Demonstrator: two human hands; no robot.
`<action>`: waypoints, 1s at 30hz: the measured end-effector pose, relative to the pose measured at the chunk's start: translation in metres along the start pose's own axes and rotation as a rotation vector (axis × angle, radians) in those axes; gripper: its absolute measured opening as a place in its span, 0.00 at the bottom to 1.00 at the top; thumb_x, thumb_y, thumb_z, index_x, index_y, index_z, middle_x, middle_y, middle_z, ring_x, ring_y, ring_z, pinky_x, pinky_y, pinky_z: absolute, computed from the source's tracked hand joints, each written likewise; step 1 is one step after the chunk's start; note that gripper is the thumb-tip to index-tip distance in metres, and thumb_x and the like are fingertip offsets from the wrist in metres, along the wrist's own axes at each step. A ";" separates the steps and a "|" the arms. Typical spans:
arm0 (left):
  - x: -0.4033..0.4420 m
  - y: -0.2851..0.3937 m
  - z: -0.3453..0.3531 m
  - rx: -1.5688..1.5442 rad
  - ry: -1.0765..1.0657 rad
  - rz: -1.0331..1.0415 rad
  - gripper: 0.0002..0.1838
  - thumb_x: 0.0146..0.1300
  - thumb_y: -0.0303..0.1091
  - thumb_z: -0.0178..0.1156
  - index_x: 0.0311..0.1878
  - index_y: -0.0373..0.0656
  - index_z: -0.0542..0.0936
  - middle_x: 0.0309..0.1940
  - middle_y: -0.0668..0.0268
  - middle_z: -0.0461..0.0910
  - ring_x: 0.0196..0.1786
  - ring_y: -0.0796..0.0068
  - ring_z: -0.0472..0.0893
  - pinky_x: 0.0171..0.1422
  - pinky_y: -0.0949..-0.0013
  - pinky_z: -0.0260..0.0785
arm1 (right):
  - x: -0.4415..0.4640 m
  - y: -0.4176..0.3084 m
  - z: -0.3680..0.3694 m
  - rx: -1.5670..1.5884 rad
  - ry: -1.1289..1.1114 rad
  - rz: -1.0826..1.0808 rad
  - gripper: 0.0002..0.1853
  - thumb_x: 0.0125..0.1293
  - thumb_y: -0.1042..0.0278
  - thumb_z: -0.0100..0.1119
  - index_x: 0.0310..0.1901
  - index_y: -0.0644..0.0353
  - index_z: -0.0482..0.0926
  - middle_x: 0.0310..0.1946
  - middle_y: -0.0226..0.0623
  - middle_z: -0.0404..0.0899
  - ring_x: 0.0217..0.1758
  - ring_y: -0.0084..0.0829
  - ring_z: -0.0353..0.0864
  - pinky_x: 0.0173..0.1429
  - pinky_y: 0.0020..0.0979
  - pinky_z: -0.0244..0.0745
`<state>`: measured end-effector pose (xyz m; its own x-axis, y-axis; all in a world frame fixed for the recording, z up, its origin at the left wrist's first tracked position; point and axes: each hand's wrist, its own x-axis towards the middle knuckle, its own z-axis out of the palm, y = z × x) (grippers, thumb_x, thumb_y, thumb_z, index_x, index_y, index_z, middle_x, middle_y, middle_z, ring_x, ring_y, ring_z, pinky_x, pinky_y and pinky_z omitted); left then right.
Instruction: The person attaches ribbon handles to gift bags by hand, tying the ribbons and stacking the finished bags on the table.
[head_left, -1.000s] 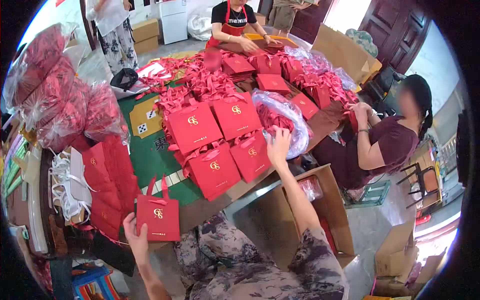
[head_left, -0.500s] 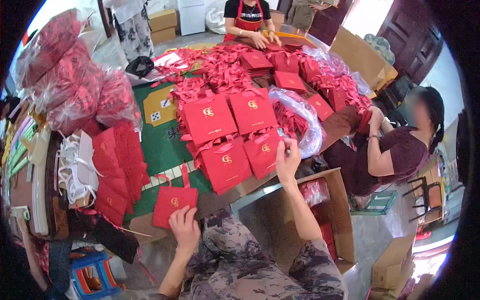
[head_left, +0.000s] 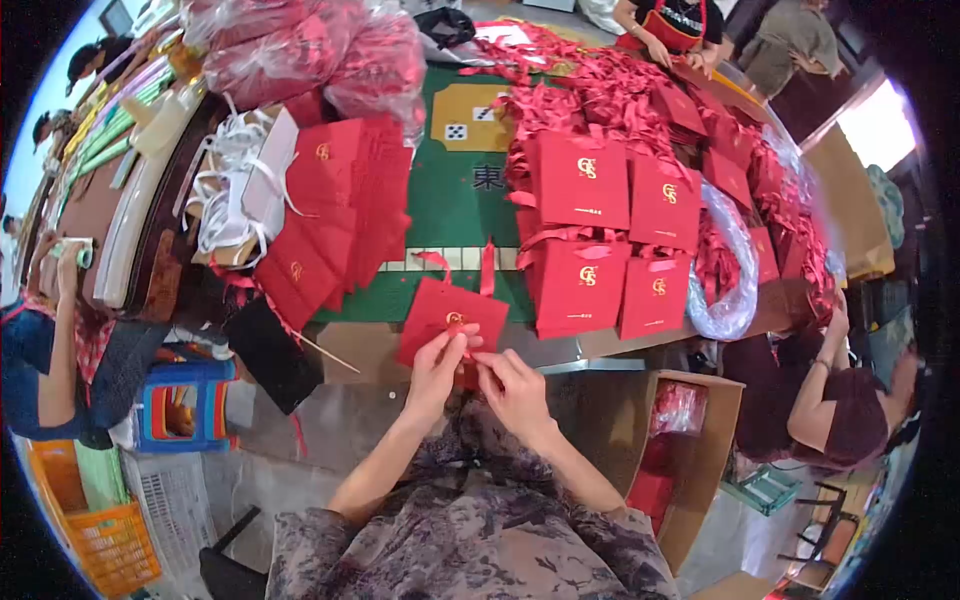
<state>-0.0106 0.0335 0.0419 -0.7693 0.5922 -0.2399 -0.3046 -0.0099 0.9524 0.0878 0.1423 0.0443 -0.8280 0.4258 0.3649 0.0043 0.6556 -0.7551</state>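
Note:
A small red paper bag [head_left: 427, 312] with a gold logo lies at the near edge of the table, its ribbon handle pointing away from me. Over its lower part, my left hand [head_left: 438, 368] pinches a thin red ribbon [head_left: 472, 346]. Close beside it on the right, my right hand [head_left: 512, 388] has its thumb and fingers closed at the same ribbon. My fingers hide part of the ribbon and the bag's logo. To the right lie stacks of similar red bags [head_left: 580, 290], with ribbons along their tops.
Fanned red bags [head_left: 350, 190] and a white box of white ribbons [head_left: 270, 170] lie on the left. Plastic sacks [head_left: 375, 65] stand behind them. A cardboard box [head_left: 700, 470] is below the table's right side. Other people work at the far side, right and left.
My right hand has left the stacked bags and come beside my left hand. Both now work at a ribbon over the single bag. The view has turned left and down.

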 end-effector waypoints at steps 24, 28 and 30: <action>0.065 0.009 -0.022 1.157 0.022 0.599 0.27 0.56 0.35 0.68 0.61 0.41 0.77 0.59 0.60 0.75 0.60 0.54 0.70 0.61 0.54 0.64 | 0.031 0.033 0.008 0.200 0.043 0.447 0.07 0.70 0.72 0.60 0.45 0.66 0.82 0.37 0.38 0.83 0.36 0.27 0.82 0.41 0.28 0.76; 0.080 0.004 -0.021 1.227 -0.064 0.622 0.27 0.53 0.36 0.70 0.58 0.43 0.78 0.59 0.60 0.76 0.59 0.54 0.70 0.62 0.53 0.62 | 0.039 0.035 0.015 -0.038 0.055 0.335 0.08 0.67 0.73 0.61 0.46 0.66 0.83 0.38 0.47 0.83 0.35 0.40 0.83 0.39 0.34 0.77; 0.082 0.002 -0.020 1.230 -0.093 0.639 0.26 0.50 0.37 0.72 0.54 0.44 0.80 0.54 0.61 0.78 0.58 0.55 0.70 0.62 0.53 0.61 | 0.040 0.042 0.026 -0.043 0.153 0.277 0.08 0.66 0.74 0.63 0.44 0.66 0.82 0.37 0.46 0.84 0.32 0.31 0.84 0.37 0.31 0.77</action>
<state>-0.0858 0.0653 0.0208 -0.5317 0.8053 0.2621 0.8041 0.3829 0.4547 0.0404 0.1706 0.0133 -0.6982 0.6784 0.2284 0.2442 0.5257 -0.8149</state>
